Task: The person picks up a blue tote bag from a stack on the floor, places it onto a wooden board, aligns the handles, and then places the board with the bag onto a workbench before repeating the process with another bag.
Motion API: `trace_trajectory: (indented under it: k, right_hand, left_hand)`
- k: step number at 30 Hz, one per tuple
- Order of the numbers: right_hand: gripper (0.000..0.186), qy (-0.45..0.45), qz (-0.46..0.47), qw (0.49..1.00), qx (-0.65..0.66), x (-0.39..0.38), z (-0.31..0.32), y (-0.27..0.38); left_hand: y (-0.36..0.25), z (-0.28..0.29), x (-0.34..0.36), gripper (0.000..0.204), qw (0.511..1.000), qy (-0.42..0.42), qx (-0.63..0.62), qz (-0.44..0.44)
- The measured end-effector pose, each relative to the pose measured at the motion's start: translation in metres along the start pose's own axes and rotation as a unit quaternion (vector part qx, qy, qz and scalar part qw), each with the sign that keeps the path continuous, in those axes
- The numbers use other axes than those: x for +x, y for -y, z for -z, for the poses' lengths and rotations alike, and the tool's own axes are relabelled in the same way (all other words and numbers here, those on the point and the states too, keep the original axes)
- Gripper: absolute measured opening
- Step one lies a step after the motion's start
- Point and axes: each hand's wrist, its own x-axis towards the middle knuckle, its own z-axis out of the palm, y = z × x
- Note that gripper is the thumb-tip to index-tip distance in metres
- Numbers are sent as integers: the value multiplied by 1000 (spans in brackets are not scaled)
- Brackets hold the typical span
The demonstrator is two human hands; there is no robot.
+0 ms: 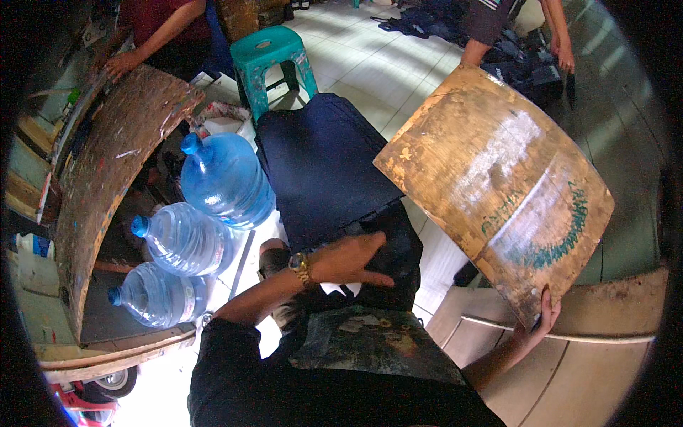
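The fingers of the right hand [546,313] are closed on the lower corner of a wooden board [434,167], which is raised and tilted at the person's right, its broad face bearing green marks and whitish smears. The left hand [345,262] is open, fingers loosely extended and thumb spread apart, over dark cloth [320,156] in front of the person; whether it touches the cloth cannot be told. A gold-toned watch [300,267] circles the left wrist. The cloth lies largely flat, between the board and three bluish bottles [188,238] grouped at the left. Just beyond its far end stands a green stool [265,48]. A worn brown panel [117,164] stretches along the left, with a co-worker's hand [124,64] at its far end. At the far right, another co-worker's hand [565,58] hangs near dark garments [523,75].
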Motion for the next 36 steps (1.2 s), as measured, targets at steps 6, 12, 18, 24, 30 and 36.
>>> trace_trajectory:
  k: [6, 12, 18, 24, 30, 36]
  right_hand:
    - [51, 59, 275, 932, -231, 3, 4, 10]
    - [55, 121, 446, 836, -297, 19, 20, 37]
    - [30, 110, 255, 956, -98, 8, 16, 26]
    - [29, 149, 18, 984, -93, 3, -46, -3]
    - [22, 214, -56, 973, -58, 35, -39, -54]
    - [37, 292, 182, 934, -98, 45, -17, -57]
  left_hand:
    - [7, -34, 1, 31, 992, -68, -102, -23]
    - [48, 42, 24, 20, 905, -376, -201, 3]
    - [76, 115, 40, 19, 891, -348, -292, -5]
    - [83, 130, 59, 21, 920, -316, -230, -33]
    - [94, 129, 66, 23, 927, -331, -173, 29]
    - [100, 137, 59, 21, 909, -313, -274, 5]
